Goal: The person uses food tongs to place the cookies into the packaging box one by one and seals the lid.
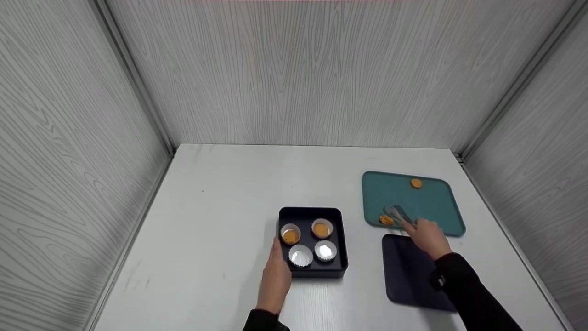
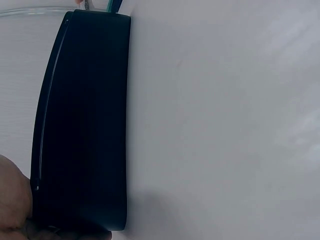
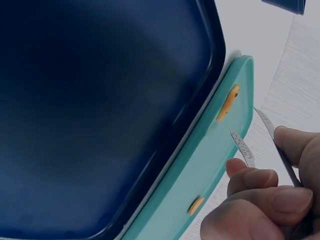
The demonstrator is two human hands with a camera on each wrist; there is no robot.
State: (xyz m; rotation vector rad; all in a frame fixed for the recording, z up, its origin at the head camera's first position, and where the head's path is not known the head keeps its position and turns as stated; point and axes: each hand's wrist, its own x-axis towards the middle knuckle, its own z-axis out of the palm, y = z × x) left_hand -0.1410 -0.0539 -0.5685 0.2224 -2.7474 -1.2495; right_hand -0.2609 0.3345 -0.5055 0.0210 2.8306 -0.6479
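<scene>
My left hand (image 1: 274,280) lies along the left wall of a dark square box (image 1: 317,273), fingers straight against it. Inside the box stand several paper baking cups. The two far ones, a left cup (image 1: 291,234) and a right cup (image 1: 322,228), each hold something orange-brown; the near cups (image 1: 301,255) show bare bottoms. With my right hand (image 1: 429,236) I grip metal tongs (image 3: 244,149), their perforated tips apart with nothing between them. Beside the tips, a cookie-like piece (image 1: 386,219) lies at the near left of the teal tray (image 1: 441,211).
A round cookie-like piece (image 1: 416,183) lies near the tray's far edge. Below my right forearm is a dark navy tray (image 1: 404,280), close to the teal one. Grey wood-patterned panels (image 1: 294,73) enclose the white table (image 1: 220,202) at the back and sides.
</scene>
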